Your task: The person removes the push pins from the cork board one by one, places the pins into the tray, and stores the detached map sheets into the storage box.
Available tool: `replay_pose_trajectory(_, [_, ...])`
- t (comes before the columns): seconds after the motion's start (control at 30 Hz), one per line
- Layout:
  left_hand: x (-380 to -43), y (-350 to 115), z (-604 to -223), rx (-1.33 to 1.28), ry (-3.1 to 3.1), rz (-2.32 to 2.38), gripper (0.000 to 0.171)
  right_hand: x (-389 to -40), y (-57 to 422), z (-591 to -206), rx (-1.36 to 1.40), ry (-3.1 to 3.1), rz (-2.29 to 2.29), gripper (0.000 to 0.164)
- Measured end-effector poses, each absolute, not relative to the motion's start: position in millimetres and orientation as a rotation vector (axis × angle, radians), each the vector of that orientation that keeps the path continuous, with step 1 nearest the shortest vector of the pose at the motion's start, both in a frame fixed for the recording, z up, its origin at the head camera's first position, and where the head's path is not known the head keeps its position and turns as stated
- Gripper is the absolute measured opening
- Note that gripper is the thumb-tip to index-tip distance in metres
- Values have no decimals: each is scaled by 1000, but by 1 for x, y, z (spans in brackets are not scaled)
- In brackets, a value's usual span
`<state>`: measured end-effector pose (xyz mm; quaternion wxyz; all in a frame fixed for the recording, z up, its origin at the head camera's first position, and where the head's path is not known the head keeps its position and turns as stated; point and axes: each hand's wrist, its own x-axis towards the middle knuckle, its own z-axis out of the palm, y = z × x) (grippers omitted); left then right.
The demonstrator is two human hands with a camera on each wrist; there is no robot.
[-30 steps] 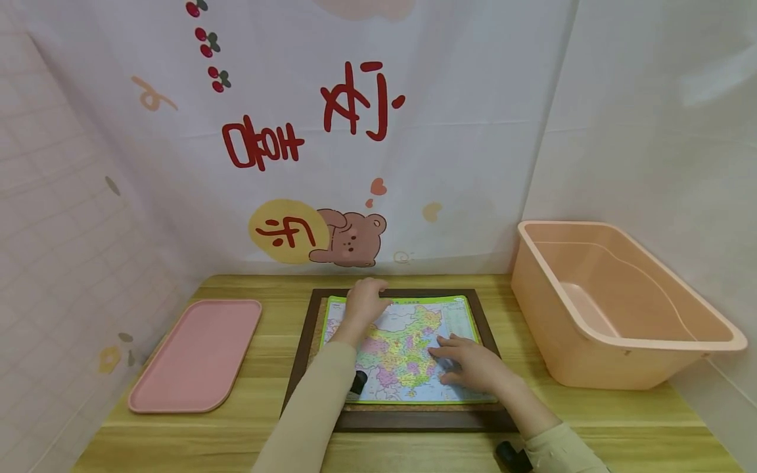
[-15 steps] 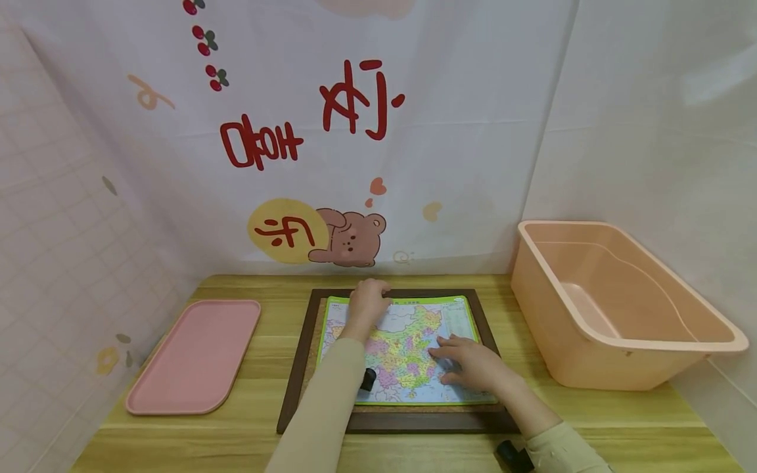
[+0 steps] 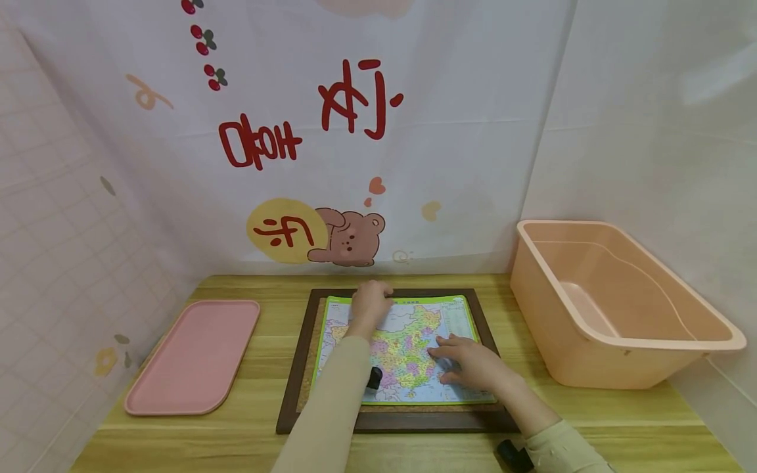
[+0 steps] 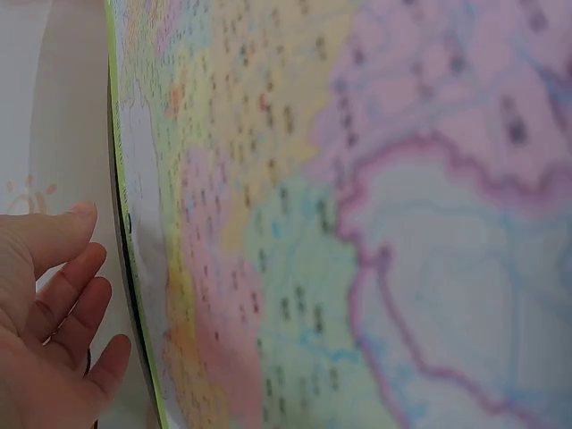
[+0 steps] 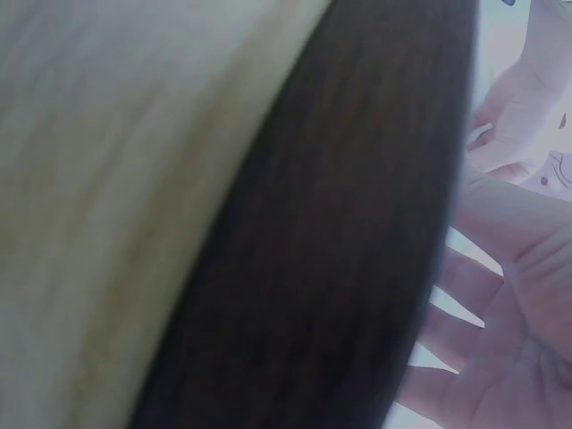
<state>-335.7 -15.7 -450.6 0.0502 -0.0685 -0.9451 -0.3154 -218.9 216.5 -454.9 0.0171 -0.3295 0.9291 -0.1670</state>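
Note:
A printed map sheet [image 3: 393, 361] with a green border lies on a cork board in a dark wooden frame [image 3: 434, 422], seen in the head view. At its top edge is my left hand [image 3: 370, 307]. The left wrist view has that hand [image 4: 54, 313] beside the map's edge, thumb and fingers loosely bent with nothing between them. My right hand [image 3: 470, 362] rests on the map's right part, fingers spread. In the right wrist view the dark frame [image 5: 340, 206] hides the fingertips of the right hand [image 5: 509, 331].
A pink tray [image 3: 195, 355] lies left of the framed board on the wooden table [image 3: 260, 414]. To the right stands a deep peach-coloured tub [image 3: 585, 355]. A printed white cloth [image 3: 461, 144] hangs behind the table.
My left hand has slid a little to the right along the map's top edge, its forearm following. My right hand stays where it was.

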Motion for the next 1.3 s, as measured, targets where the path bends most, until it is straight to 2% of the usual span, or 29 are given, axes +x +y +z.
replay_pose_trajectory(0.47, [-329, -14, -457, -61, -2871, -1017, 20, -217, 215, -450, -1021, 2880, -515, 54])
replay_pose_trajectory(0.73, [-332, -13, -462, -1, -2863, -996, 8, -218, 215, -450, -1019, 2868, -515, 55])
replay_pose_trajectory(1.3, [-332, -11, -470, 62, -2841, -975, 4, -218, 216, -454, -1011, 2866, -507, 56])
